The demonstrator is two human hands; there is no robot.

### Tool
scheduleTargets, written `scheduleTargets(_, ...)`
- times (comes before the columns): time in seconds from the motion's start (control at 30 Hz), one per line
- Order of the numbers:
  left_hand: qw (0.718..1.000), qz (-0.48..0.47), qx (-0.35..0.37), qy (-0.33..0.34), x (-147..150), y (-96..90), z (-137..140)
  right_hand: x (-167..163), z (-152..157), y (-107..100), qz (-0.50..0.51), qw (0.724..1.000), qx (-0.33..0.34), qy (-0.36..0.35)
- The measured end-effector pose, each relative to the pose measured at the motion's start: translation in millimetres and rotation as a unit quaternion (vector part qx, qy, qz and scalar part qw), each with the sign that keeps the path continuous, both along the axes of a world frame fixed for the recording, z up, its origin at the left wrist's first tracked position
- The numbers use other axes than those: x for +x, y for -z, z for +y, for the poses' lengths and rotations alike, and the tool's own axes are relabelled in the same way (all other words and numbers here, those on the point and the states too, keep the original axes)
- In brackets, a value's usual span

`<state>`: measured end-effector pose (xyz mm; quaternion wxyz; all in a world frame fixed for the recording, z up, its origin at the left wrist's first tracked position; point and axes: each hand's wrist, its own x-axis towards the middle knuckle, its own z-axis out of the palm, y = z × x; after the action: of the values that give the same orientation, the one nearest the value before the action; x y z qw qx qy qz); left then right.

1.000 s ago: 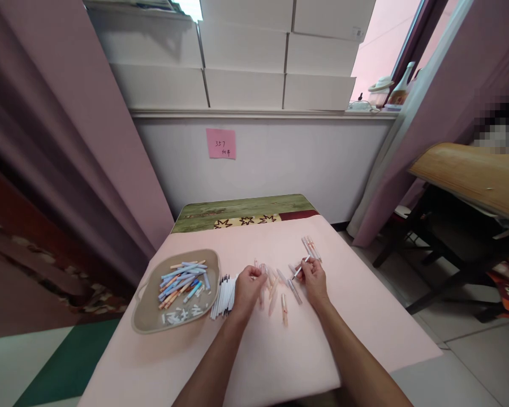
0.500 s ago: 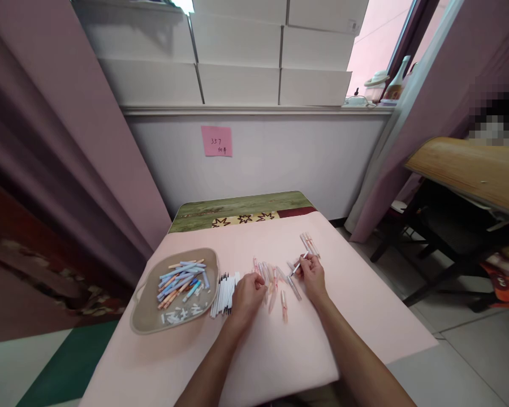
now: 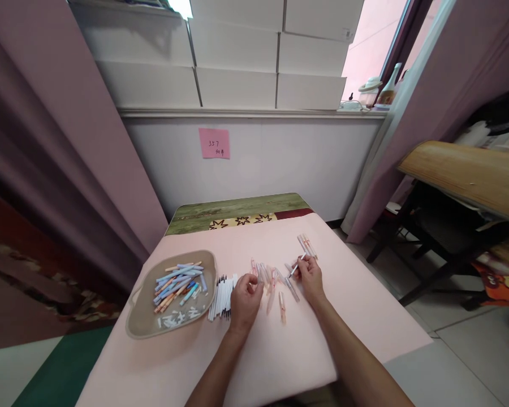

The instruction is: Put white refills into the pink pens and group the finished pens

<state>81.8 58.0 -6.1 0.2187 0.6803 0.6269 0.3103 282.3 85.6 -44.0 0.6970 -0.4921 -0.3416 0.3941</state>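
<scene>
Pale walls and big white boxes stand behind a desk with a pink cover. On the wall is a pink note that says "357", with 2 small marks under it that are hard to read. A bottle by the window has a label too small to read. The right hand has its thumb and fingers closed together, pinching a thin white stick with a dark tip, above the desk. The left hand is curled, its thumb near its pointing finger, and I cannot tell if it holds anything. Clear and pink pen tubes lie on the desk between the hands. Left of them is a pile of white sticks, partly hidden by the left hand. Next to it is a tan tray with blue and orange pen parts and tiny white bits, too small to make out well. Both arms are cut off at the bottom.
</scene>
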Motion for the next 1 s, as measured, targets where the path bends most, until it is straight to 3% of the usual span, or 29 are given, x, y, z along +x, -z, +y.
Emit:
scheduleTargets(0.2,0.979,-0.068,0.185,0.044,-9.9,24.3,-12.7,-8.7,-3.6,-12.7,0.012,1.0,0.006,0.014)
scheduleTargets(0.47,0.943,-0.048,0.324,0.065,-11.8,22.7,-7.1,-63.4,-33.5,-62.7,-0.002,0.998,0.06,0.004)
scheduleTargets(0.67,0.935,-0.03,0.344,0.079,-15.4,23.8,-7.6,-74.9,-37.5,-70.1,0.001,0.998,0.055,0.025)
scheduleTargets(1.0,0.94,-0.022,0.332,0.073,-18.6,25.7,-6.9,-80.2,-39.1,-65.2,-0.02,0.998,0.043,0.045)
